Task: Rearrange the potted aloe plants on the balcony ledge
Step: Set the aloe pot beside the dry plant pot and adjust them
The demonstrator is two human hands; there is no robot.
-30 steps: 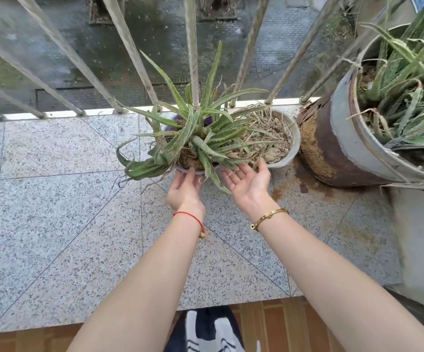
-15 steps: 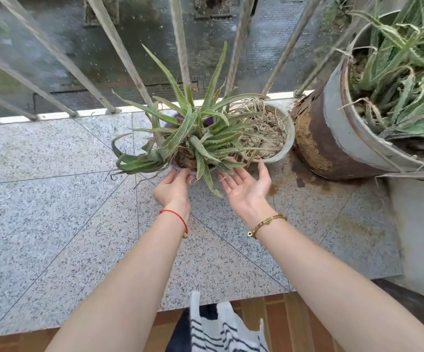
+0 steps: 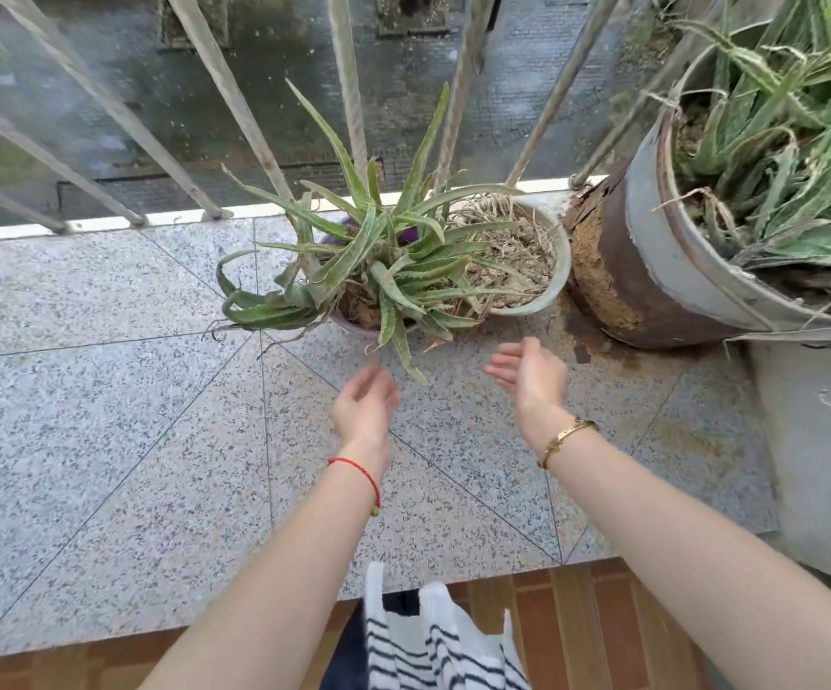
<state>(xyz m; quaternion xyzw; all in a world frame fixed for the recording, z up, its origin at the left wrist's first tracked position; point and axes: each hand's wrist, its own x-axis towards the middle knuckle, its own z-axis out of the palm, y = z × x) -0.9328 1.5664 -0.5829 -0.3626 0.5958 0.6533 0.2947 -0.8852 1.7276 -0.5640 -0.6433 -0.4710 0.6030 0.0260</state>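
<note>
Aloe plant [image 3: 378, 261] stands in its small pot on the granite ledge [image 3: 104, 415], touching a pale pot of dry grass [image 3: 527, 256] beside the rusty bucket [image 3: 652, 251]. Left hand [image 3: 363, 405] and right hand [image 3: 532, 376] hover near the aloe, fingers loose, holding nothing.

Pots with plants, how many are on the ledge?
3. A small aloe pot sits in the middle, a pale round pot of dry grass touches its right side, and a big rusty metal bucket stands far right. More may be out of view.
</note>
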